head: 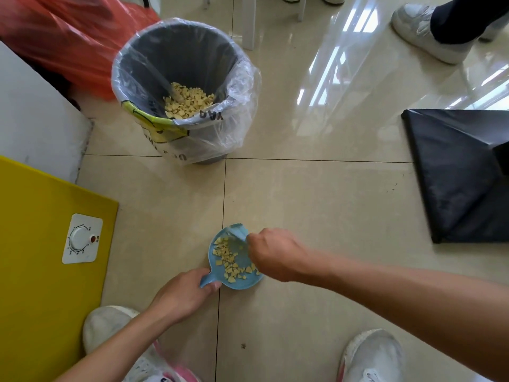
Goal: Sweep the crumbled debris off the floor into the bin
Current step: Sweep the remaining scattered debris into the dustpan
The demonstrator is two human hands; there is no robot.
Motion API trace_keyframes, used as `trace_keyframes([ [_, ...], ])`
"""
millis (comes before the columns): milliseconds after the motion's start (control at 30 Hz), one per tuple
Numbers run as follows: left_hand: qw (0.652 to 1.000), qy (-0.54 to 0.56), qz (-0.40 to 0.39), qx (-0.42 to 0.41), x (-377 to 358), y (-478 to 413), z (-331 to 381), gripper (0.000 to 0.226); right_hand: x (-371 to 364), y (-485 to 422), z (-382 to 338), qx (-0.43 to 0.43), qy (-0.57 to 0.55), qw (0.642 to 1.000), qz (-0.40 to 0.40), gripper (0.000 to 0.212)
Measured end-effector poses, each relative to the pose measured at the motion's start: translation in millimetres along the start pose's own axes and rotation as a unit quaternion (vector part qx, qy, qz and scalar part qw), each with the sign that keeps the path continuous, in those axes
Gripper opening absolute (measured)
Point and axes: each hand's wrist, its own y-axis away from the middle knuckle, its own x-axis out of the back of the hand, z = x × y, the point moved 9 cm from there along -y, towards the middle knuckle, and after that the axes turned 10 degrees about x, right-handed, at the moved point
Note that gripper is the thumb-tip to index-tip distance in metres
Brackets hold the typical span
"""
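Observation:
A small blue dustpan [242, 282] sits low over the tiled floor, holding several pale yellow crumbled pieces [230, 261]. My left hand [183, 297] grips its short handle. My right hand [275, 253] is curled round a small blue brush [239, 233], whose bristles lie blurred inside the pan among the crumbs. Farther away stands a grey bin [179, 59] lined with a clear plastic bag; a heap of the same yellow crumbs [188, 102] lies at its bottom.
A yellow board [41, 271] with a white dial timer [82, 238] lies at the left. A red plastic bag [68, 37] is behind the bin, a black bag [457, 172] at the right. Another person's white shoe [424, 31] is at the top right; my shoes are at the bottom.

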Motion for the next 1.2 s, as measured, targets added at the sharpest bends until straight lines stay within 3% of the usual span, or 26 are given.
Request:
trace_keyframes([
  [167,1.0,0.007,-0.011,-0.003,0.8,0.8,-3.9,0.033,26.1,9.1,9.8,-0.02,-0.04,0.999,0.03,0.027],
  [367,0.999,-0.026,-0.028,-0.004,-4.5,2.9,-14.6,0.033,25.6,48.0,82.8,-0.133,0.052,0.99,-0.007,0.016],
  [700,0.998,-0.053,-0.031,-0.024,-18.8,5.2,-7.5,0.039,-26.3,26.5,-8.7,-0.007,-0.072,0.997,-0.025,0.023],
  [800,0.998,-0.045,-0.032,-0.025,-21.2,3.1,-10.9,0.038,-11.5,26.4,-5.9,-0.019,-0.112,0.993,-0.009,0.026],
  [900,0.998,-0.043,-0.036,-0.026,-24.3,2.5,-15.3,0.035,8.1,24.7,26.5,-0.064,-0.092,0.994,0.007,0.029],
  [1033,0.999,-0.036,-0.028,-0.023,-23.9,2.3,-20.9,0.036,18.5,30.0,59.1,-0.098,0.016,0.995,0.01,0.025],
  [1133,0.999,-0.03,-0.023,-0.022,-24.0,1.9,-22.3,0.034,-0.6,28.9,43.8,-0.065,0.058,0.996,-0.01,0.02],
  [1200,0.999,-0.027,-0.025,-0.023,-25.0,2.6,-21.5,0.033,-20.4,26.4,25.1,-0.034,0.018,0.999,-0.02,0.019],
])
